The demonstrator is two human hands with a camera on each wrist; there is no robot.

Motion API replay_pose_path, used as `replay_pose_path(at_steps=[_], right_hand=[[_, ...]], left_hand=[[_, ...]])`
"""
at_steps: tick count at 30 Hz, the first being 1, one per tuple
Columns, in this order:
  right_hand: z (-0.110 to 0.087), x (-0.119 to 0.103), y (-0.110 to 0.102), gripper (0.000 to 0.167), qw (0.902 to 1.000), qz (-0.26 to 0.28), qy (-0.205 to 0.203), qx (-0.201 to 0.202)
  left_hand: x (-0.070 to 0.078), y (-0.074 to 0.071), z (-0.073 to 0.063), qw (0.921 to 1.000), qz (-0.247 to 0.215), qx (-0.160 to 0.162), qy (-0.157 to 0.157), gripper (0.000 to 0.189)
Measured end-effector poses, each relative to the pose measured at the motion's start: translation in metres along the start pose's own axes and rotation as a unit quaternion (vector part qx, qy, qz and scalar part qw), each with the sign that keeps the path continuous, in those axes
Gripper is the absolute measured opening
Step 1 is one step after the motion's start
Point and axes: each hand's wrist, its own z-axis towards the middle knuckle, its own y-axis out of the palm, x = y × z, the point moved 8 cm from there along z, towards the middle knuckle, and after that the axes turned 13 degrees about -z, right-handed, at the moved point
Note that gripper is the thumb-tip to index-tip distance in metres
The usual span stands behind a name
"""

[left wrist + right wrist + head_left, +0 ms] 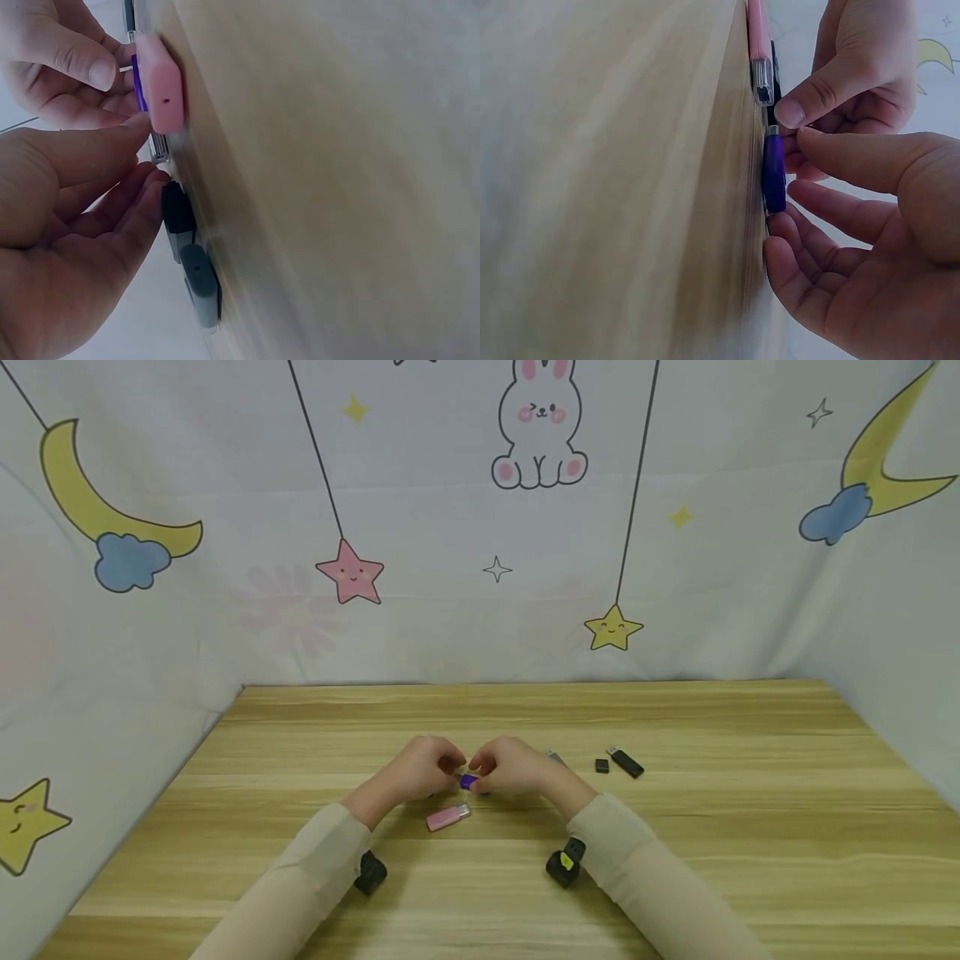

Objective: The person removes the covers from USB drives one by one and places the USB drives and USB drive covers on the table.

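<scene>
Between my two hands a purple USB stick [468,782] lies on the wooden table, its metal plug toward the left. My left hand [422,766] is at the plug end, its thumb and fingers apart around it in the left wrist view. My right hand [517,766] is at the other end of the purple stick [775,172], fingertips close to or touching it, with a gap between thumb and index finger. Just in front of the hands lies a pink USB stick [446,817], plug pointing right. It partly hides the purple stick [139,82] in the left wrist view.
Right of my right hand lie a small black cap [602,766] and a black USB stick [628,763]. A grey stick [556,757] shows partly behind that hand. The left wrist view shows a black piece [178,206] and a dark greenish stick [202,285] near the left fingers.
</scene>
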Motion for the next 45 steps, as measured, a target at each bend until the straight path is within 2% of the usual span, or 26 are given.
replay_pose_path(at_steps=[10, 20, 45], right_hand=[[0.004, -0.004, 0.003, 0.027, 0.9999, -0.015, -0.005, -0.007], [0.007, -0.003, 0.005, 0.018, 0.9996, -0.026, 0.004, -0.011], [0.006, -0.003, 0.004, 0.016, 0.9995, -0.027, 0.007, -0.015]], left_hand=[[0.003, 0.005, 0.002, 0.9992, 0.017, -0.023, 0.029, 0.024], [0.001, 0.009, 0.005, 0.9988, 0.024, -0.029, 0.031, 0.019], [0.007, 0.012, 0.004, 0.9977, 0.047, -0.040, 0.029, 0.016]])
